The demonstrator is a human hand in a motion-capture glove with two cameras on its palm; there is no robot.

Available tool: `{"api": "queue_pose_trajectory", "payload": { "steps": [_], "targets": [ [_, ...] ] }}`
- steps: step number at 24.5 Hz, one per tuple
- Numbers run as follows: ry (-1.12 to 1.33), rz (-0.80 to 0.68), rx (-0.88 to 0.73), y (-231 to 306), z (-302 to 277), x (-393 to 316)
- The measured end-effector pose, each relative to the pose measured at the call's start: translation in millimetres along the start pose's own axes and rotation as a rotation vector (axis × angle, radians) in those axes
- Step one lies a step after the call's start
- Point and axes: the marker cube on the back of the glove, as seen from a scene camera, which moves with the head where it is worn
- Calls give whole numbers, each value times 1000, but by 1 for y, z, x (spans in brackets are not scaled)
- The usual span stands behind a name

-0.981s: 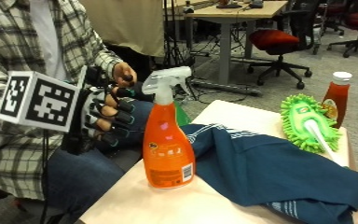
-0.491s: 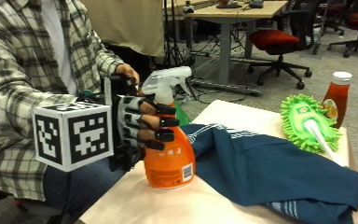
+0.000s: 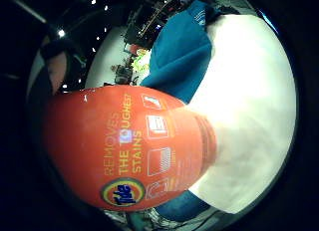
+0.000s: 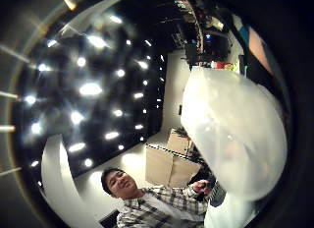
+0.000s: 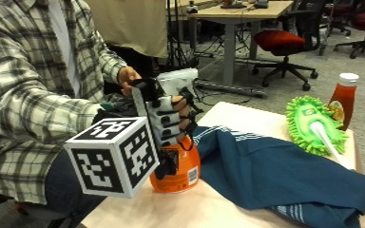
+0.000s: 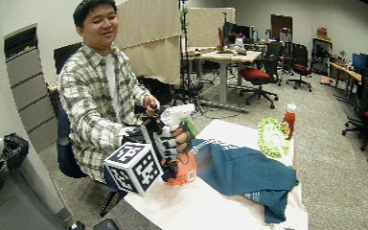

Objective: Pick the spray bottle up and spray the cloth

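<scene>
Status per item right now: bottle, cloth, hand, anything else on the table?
Orange plastic spray bottle: upright on table, gripped at the neck.
Gloved right hand: fingers curled round the bottle.
Dark teal cloth: lying rumpled beside the bottle.
Green fluffy duster: lying flat.
Red sauce bottle: upright, capped.

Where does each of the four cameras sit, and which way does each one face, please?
Outside view: beside the table, facing the gloved right hand gripping the orange spray bottle; sleeve and bare hand show.
Wide outside view: farther back, taking in the seated person, table and blue cloth.
Little finger side palm view: against the bottle's label, cloth beyond.
Thumb side palm view: beside the white sprayer head, facing the person's shirt.
Shared: both palm views show the bottle.
</scene>
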Motion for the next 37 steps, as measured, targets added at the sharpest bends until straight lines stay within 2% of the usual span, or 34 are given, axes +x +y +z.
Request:
{"api": "queue_pose_trajectory", "payload": {
  "steps": [7, 29, 37],
  "targets": [
    [64, 33, -85, -8, 4, -1],
    [105, 66, 52, -9, 8, -2],
    [181, 116, 23, -3, 24, -29]
  ]
}}
